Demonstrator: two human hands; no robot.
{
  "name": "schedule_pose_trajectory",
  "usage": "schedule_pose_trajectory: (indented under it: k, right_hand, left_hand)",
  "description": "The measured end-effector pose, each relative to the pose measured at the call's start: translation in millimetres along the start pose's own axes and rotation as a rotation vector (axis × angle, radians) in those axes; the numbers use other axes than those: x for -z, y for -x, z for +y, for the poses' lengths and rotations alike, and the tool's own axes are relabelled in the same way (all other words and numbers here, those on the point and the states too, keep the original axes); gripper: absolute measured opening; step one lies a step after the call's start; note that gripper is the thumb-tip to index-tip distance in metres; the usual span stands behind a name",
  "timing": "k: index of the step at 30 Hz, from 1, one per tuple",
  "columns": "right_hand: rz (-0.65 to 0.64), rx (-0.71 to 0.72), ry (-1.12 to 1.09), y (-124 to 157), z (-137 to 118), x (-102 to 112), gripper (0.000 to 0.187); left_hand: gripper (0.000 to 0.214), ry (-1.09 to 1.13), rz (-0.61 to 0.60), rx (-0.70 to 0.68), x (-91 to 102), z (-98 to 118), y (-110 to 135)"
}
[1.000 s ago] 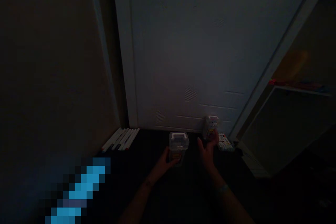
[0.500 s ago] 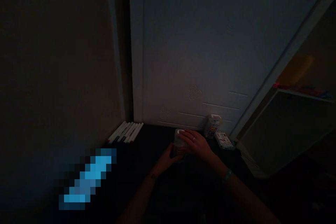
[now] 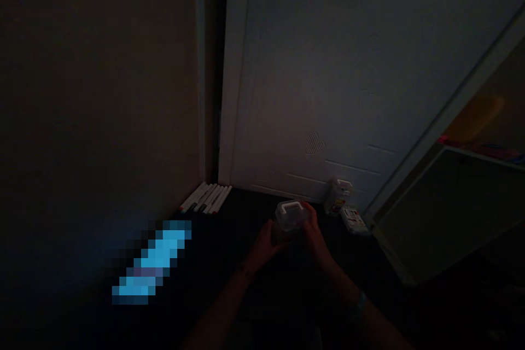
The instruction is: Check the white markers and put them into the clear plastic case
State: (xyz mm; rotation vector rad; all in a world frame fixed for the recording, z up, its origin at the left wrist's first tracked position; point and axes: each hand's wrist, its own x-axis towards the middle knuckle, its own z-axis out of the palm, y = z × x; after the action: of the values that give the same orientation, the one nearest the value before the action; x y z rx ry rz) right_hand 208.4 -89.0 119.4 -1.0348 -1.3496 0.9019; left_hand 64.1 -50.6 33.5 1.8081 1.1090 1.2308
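Observation:
Between my two hands is a clear plastic box (image 3: 290, 216) with a white handle on its lid. My left hand (image 3: 264, 246) grips its lower left side, with the thumb up along the edge. Wrapped around the right side is my right hand (image 3: 315, 232), its fingers partly hidden behind the box. What the box holds is too dark to make out. Beyond it, to the right, stands a similar upright container (image 3: 338, 197) with a white handle and a coloured label.
Several white markers (image 3: 207, 198) lie in a row at the back left of the dark tabletop (image 3: 250, 205). A small white box with coloured marks (image 3: 355, 221) lies at the right. A blurred bright blue screen (image 3: 153, 262) is at the left. Behind rises a pale panel (image 3: 303, 76).
My right hand has moved from the top of the box to its right side, so the lid and handle now show. The view has shifted slightly.

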Motion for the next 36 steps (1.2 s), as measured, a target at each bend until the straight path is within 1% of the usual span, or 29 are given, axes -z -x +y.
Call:
schedule_pose_trajectory:
  k: [3,8,10,13,15,17,19,21,24,27,31,34,36]
  right_hand:
    - [0.018,-0.028,-0.010,2,-11,-5,0.046]
    - [0.005,0.029,0.052,7,-23,-11,0.043]
    - [-0.028,0.063,0.089,7,-23,-11,0.044]
    - [-0.097,0.129,0.097,6,-17,-8,0.046]
    - [-0.059,0.142,0.056,6,-10,-8,0.045]
    - [0.045,0.110,-0.005,8,-3,-11,0.044]
    - [0.122,0.050,-0.049,13,4,-19,0.046]
    - [0.151,0.025,-0.032,18,9,-31,0.048]
    - [0.191,0.062,-0.025,24,12,-50,0.049]
    - [0.207,0.105,-0.055,23,16,-62,0.050]
    - [0.222,0.133,-0.086,20,21,-65,0.049]
    - [0.216,0.145,0.003,23,23,-63,0.049]
    - [0.223,0.148,0.069,28,24,-61,0.050]
  left_hand:
    - [0.045,-0.118,0.092,-0.033,5.7,5,-2]
    - [0.042,-0.208,0.246,-0.109,13.6,8,-3]
    - [0.041,-0.208,0.273,-0.124,13.9,7,-3]
    - [0.041,-0.218,0.308,-0.107,12.2,5,-2]
    - [0.043,-0.244,0.362,-0.089,11.3,4,-2]
    - [0.045,-0.279,0.400,-0.097,11.6,5,-2]
    - [0.044,-0.315,0.399,-0.133,12.9,7,-2]
    - [0.043,-0.347,0.389,-0.163,14.7,10,-1]
    - [0.044,-0.380,0.389,-0.167,17.4,12,0]
    - [0.043,-0.421,0.391,-0.154,19.8,11,1]
    - [0.042,-0.473,0.430,-0.154,22.4,4,-1]
    - [0.041,-0.492,0.468,-0.166,23.3,-1,-3]
    - [0.041,-0.501,0.462,-0.187,23.2,-2,-3]
